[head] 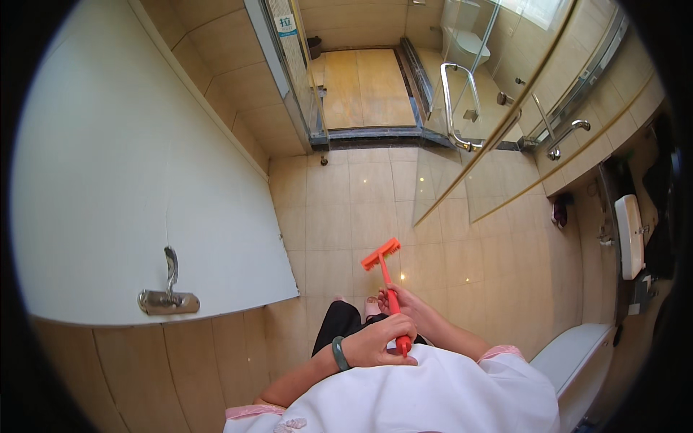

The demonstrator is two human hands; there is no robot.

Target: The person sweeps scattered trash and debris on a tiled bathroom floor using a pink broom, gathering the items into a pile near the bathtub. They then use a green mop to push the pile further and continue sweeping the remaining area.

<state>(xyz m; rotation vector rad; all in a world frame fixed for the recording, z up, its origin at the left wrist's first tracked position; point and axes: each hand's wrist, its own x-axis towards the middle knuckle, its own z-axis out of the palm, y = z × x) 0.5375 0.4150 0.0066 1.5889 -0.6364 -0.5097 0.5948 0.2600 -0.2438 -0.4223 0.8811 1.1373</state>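
Note:
An orange squeegee or brush-like cleaning tool [382, 255] with a wide head is held in front of my body, its head up and away from me over the tiled floor. My left hand [380, 336], a dark green bangle on its wrist, is closed around the lower handle near the end. Farther up the handle, my right hand [403, 304] grips it with bent fingers. Some short bristles or teeth show under the head; its exact kind I cannot tell.
A white door [216, 227] with a metal handle stands at left. Glass door panels [465, 178] with a chrome handle [447, 108] jut from the upper right. Beyond a dark threshold lie a wooden board [360, 89] and a toilet [471, 46]. A washbasin [629, 238] is at right.

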